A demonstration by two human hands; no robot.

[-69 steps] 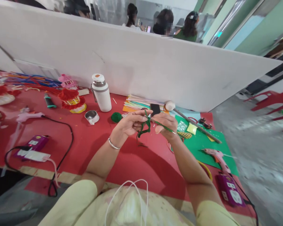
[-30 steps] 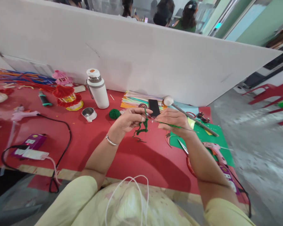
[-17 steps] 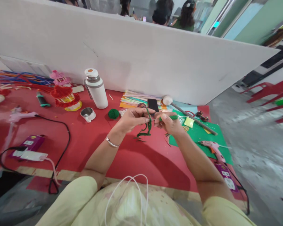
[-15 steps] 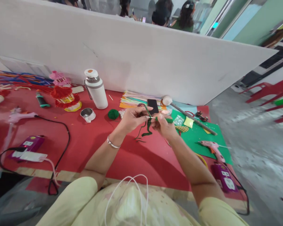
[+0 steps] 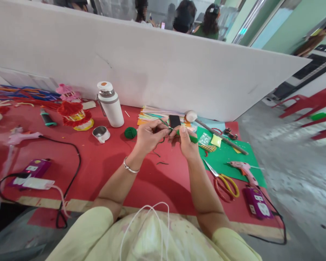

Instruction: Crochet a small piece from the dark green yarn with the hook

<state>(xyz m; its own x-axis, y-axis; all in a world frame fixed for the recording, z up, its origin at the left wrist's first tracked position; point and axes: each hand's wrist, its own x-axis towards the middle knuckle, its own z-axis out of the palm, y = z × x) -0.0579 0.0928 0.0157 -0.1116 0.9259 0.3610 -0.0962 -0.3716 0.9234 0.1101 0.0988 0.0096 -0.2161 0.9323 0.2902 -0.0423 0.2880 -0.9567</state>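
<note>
Above the middle of the red table, my left hand (image 5: 149,137) pinches dark green yarn (image 5: 159,144), whose loose strand hangs below the fingers. My right hand (image 5: 187,143) is closed around the green handle of a crochet hook (image 5: 190,137). Its thin metal tip points left and meets the yarn between my hands. A ball of green yarn (image 5: 130,132) lies left of my left hand. One short dark strand (image 5: 162,163) rests on the table below. The exact stitches are too small to make out.
Scissors (image 5: 220,180) and a pink glue gun (image 5: 244,170) lie right of my right forearm. A white thermos (image 5: 111,105) and metal cup (image 5: 101,134) stand left. A white partition (image 5: 152,65) rises behind the red table (image 5: 157,185).
My right forearm has swung left and more upright, uncovering the scissors. The work between my hands is turned, with less of it hanging down. The view has shifted slightly.
</note>
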